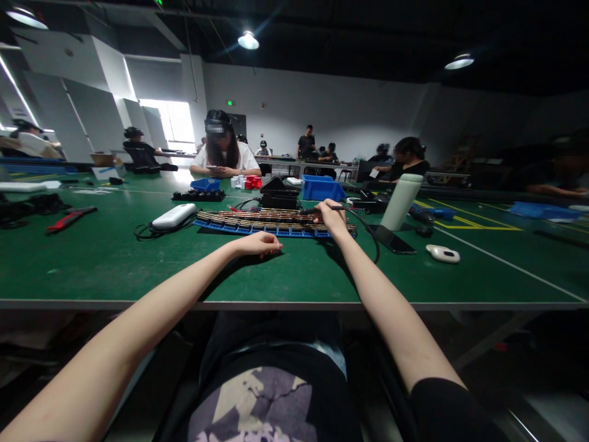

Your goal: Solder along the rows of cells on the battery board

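A long blue tray (276,232) lies crosswise on the green table, carrying rows of thin copper-coloured strips (257,216) and dark parts. My right hand (332,216) is over its right part, closed round a black pen-shaped tool (309,211) that looks like a soldering iron. From that hand a thick black cable (373,236) curves down to the table on the right. In front of the tray rests my left hand (260,244), its fingers curled in and nothing visible in them. The tool's tip is too small to make out.
Left of the tray sits a white power bank (175,216) with a cord. A green bottle (401,201), a phone (393,239) and a small white case (442,253) stand right. Behind are a blue bin (322,188) and a black box (278,195). People sit beyond.
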`<state>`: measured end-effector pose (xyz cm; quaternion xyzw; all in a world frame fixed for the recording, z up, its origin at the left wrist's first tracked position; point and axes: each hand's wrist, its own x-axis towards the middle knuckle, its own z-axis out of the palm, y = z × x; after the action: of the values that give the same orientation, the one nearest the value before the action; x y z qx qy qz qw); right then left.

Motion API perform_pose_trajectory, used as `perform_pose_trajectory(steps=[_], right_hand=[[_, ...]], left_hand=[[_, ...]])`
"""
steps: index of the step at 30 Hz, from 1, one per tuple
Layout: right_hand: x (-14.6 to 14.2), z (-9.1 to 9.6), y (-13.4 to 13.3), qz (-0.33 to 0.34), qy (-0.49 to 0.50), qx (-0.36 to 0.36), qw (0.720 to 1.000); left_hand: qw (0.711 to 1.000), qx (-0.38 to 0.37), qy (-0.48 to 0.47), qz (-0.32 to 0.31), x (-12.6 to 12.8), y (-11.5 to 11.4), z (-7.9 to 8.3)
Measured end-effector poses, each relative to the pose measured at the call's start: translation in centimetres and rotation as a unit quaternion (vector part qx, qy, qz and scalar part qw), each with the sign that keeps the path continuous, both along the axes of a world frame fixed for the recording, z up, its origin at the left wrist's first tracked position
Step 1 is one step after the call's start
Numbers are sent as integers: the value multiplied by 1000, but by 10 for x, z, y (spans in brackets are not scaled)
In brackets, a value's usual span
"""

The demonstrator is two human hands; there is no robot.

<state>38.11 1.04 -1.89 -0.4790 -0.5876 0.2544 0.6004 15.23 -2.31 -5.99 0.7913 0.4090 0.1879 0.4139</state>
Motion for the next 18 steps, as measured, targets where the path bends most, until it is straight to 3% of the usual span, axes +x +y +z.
perform_pose_trajectory(steps=[18], right_hand=[[0, 1, 0, 3, -2, -3, 1000]], left_hand=[[1000, -1, -4, 2, 1, -2, 1]])
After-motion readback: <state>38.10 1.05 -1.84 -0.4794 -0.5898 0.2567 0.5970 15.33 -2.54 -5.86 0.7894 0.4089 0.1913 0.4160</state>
